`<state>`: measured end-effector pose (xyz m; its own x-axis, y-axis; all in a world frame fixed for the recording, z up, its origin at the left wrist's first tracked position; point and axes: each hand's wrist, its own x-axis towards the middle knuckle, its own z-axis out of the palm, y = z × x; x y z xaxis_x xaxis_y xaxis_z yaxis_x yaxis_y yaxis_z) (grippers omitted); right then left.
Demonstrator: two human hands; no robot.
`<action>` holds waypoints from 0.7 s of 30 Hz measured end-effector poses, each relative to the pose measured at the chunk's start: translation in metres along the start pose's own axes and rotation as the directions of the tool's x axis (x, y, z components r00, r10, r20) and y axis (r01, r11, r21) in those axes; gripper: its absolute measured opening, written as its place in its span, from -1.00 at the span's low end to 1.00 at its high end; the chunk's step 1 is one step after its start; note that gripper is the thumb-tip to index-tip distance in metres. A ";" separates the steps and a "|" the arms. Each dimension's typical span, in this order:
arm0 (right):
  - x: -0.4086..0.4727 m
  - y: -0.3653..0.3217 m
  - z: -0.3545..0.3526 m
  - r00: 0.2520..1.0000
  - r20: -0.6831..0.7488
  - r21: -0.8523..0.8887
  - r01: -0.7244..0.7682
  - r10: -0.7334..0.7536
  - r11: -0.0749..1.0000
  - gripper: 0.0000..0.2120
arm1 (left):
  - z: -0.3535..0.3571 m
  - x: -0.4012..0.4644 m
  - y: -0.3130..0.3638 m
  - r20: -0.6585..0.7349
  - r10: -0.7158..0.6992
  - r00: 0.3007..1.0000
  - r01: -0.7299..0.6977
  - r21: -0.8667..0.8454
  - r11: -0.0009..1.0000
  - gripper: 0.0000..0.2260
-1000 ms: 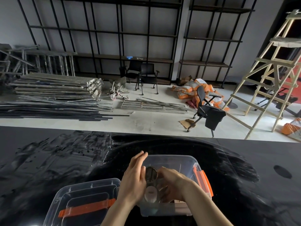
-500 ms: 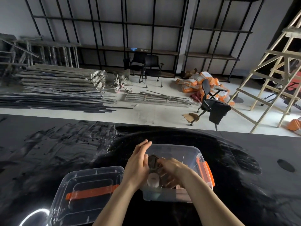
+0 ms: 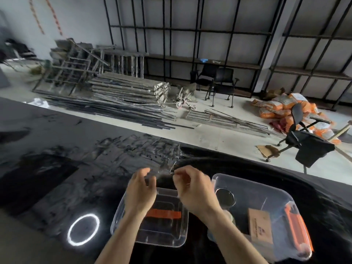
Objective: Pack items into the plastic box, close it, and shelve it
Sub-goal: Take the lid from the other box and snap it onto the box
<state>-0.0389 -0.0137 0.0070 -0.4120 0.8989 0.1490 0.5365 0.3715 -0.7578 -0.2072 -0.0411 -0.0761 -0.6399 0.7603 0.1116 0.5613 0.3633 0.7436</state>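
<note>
The clear plastic box (image 3: 253, 184) stands open on the black table at the lower right, with an orange latch (image 3: 297, 227) on its right side. Inside lie a small brown carton (image 3: 260, 227) and a dark round item (image 3: 225, 197). Its clear lid (image 3: 171, 237), with an orange handle (image 3: 165, 214), lies flat to the left of the box. My left hand (image 3: 141, 193) and my right hand (image 3: 194, 189) hover side by side over the lid's far edge, fingers curled and apart. I see nothing in either hand. My right forearm hides part of the box's left wall.
The glossy black table (image 3: 76, 168) spreads left and ahead, and a ring light reflection (image 3: 83, 232) shows near the lid. Beyond its far edge lie a pile of metal bars (image 3: 129, 92), a black office chair (image 3: 304, 141) and dark shelving racks (image 3: 209, 61) along the wall.
Both hands have come out of the box and moved left over the lid. The view has swung left, so the box now sits at the right.
</note>
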 end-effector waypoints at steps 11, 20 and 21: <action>-0.010 0.028 0.095 0.806 0.199 -0.415 -0.446 0.557 0.793 -0.22 | -0.041 -0.018 -0.089 0.023 -0.386 0.922 0.366 0.273 0.890 -0.38; 0.008 0.008 0.079 0.908 0.110 -0.247 -0.368 0.403 0.896 -0.44 | -0.067 -0.010 -0.062 -0.057 -0.331 0.942 0.336 0.206 0.919 -0.59; 0.013 0.003 0.072 0.928 0.089 -0.224 -0.336 0.362 0.915 -0.48 | -0.072 -0.005 -0.052 -0.072 -0.315 0.946 0.323 0.206 0.924 -0.58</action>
<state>-0.0955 -0.0178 -0.0388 -0.2534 0.9480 -0.1928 0.7939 0.0899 -0.6014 -0.2716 -0.1027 -0.0680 -0.8202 0.5663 -0.0808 0.4199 0.6919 0.5873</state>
